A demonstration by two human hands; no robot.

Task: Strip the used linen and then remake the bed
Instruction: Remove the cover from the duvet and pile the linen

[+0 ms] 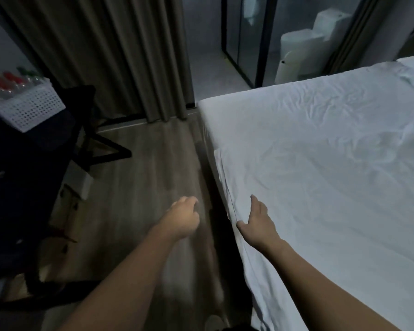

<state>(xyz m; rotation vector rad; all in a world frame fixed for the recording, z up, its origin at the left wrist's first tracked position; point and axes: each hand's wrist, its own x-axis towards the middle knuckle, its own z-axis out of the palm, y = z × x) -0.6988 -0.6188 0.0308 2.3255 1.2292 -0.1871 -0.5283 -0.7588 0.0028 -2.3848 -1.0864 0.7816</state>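
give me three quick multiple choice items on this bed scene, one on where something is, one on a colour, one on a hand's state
1. Where does the right hand lie?
A. on the sheet at the bed's near edge
B. on the basket
C. on the curtain

2. What colour is the sheet?
A. red
B. white
C. black

3. How is the left hand?
A. gripping the sheet
B. holding a bottle
C. loosely curled over the floor, holding nothing

Answers:
1. A, its straight fingers rest on the sheet by the mattress edge.
2. B, the linen over the bed reads white.
3. C, it hangs above the wood floor beside the bed, touching nothing.
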